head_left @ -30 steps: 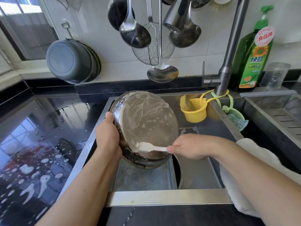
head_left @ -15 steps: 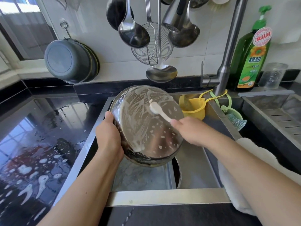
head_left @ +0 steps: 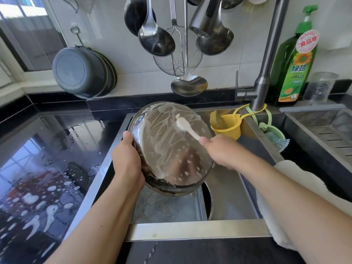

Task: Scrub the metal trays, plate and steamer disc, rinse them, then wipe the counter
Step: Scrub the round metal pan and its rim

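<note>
A round metal tray (head_left: 167, 149), streaked with white foam, stands tilted on edge over the sink (head_left: 190, 229). My left hand (head_left: 126, 161) grips its left rim. My right hand (head_left: 221, 149) holds the handle of a white brush (head_left: 185, 125), whose head presses against the upper part of the tray's foamy face. Below the tray, a flat rectangular metal tray (head_left: 163, 206) lies in the sink basin, and a dark round edge shows beside it.
The black counter (head_left: 38, 168) at left is wet with foam blobs. A faucet (head_left: 266, 60), a green soap bottle (head_left: 293, 60), a yellow cup (head_left: 226, 124), a white cloth (head_left: 304, 180) and a drain rack (head_left: 327, 128) are at right. Ladles and a strainer (head_left: 179, 58) hang above.
The brush has swept from the tray's lower middle up to its upper part, my right hand rising with it. The tray stays tilted in my left hand.
</note>
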